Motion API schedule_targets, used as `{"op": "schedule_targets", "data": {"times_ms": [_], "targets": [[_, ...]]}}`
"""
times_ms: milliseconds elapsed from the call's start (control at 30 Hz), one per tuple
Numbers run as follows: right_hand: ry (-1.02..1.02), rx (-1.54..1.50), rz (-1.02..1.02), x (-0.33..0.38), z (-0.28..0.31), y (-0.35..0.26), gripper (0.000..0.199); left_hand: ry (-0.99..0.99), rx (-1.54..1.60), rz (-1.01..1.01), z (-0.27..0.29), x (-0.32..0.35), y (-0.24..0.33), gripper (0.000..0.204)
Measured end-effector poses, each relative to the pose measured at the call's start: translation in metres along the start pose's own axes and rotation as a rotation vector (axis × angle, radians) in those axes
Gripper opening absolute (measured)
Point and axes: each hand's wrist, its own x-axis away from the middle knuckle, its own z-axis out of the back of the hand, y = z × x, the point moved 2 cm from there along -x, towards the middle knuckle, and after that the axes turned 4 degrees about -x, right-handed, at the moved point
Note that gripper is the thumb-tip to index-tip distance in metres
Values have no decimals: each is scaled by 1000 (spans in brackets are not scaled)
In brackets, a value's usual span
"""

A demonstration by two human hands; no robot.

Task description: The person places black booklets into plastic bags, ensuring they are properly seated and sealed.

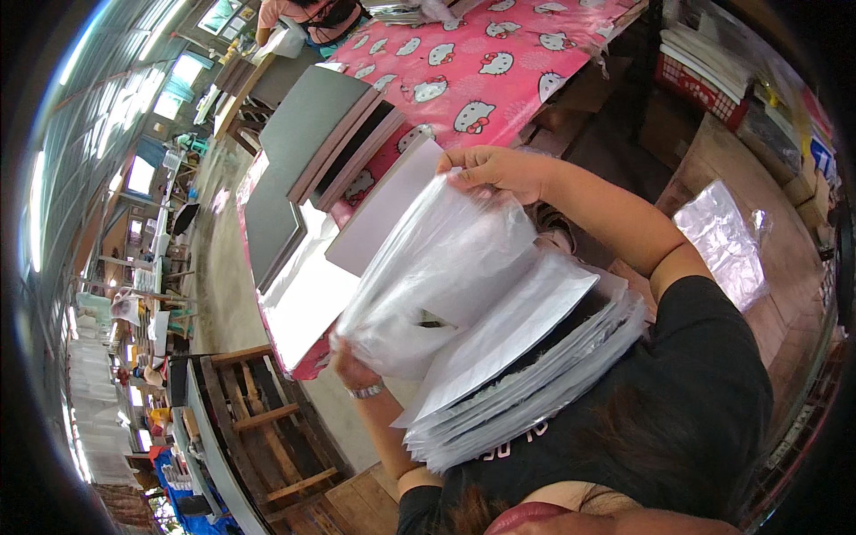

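A clear, crinkled plastic bag [437, 259] is stretched between my two hands. My right hand [495, 174] pinches its upper corner, the thumb and fingers closed. At the lower left corner my left hand [352, 367] grips the bag; its fingers are partly hidden by the plastic. Right behind the bag's far edge is a flat pale board [383, 214]; whether it reaches into the bag I cannot tell. Against my body lies a thick stack of plastic bags [535, 383], with a white sheet [508, 330] on top.
A table with a pink cartoon-print cover [499, 62] stands ahead, bearing stacked dark grey boards [312, 125]. At the left is a wooden pallet-like frame [267, 415]. On the right are a loose plastic sheet [722, 241] and a red crate [700, 89]. Another person [312, 18] is at the far end.
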Motion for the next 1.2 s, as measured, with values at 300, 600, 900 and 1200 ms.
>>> {"op": "schedule_targets", "data": {"times_ms": [300,600,900,1200], "targets": [[405,1371,689,-45,18,-11,51,517,-883,-243,-5,-89,6,28],[374,1063,577,40,-28,-5,15,492,-938,-283,-38,12,17,19],[72,31,-271,65,42,34,28,-128,-405,649,62,19,-29,26],[196,-29,-555,101,228,226,20,33,-744,891,116,43,-176,30]]}}
